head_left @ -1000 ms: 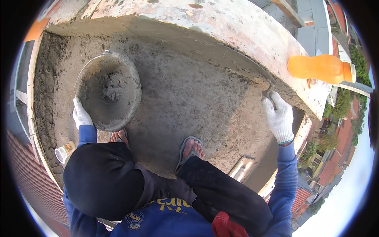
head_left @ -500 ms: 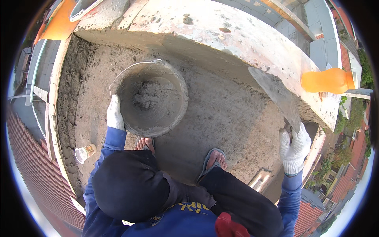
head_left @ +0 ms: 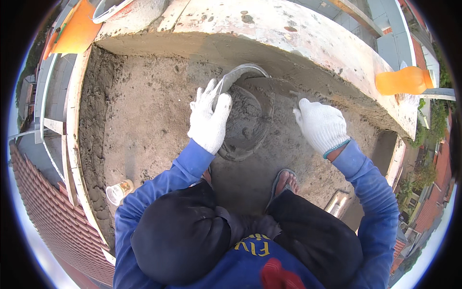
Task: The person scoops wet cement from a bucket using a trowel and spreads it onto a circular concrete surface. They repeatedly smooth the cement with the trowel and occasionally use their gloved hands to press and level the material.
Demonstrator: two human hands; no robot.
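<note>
A grey, mortar-smeared bucket (head_left: 265,126) leans over to the right in front of me, with wet mortar (head_left: 245,113) inside. My left hand (head_left: 210,118), in a white knit glove, grips its left rim, the fingers spread along the edge. My gloved right hand (head_left: 323,124) is closed round a trowel (head_left: 272,85); its handle is hidden in the fist. The mortar-coated blade points left and reaches in over the bucket's far right rim.
A low wall (head_left: 284,36) runs along the far side, bearing an orange bottle (head_left: 403,81). Another bucket (head_left: 137,14) and an orange container (head_left: 76,30) stand far left. A plastic cup (head_left: 119,191) lies near left; a metal float (head_left: 338,202) lies by my foot.
The bucket has tipped and shifted right, with my left hand moving along it. My right hand has brought the trowel leftward from the wall to the bucket.
</note>
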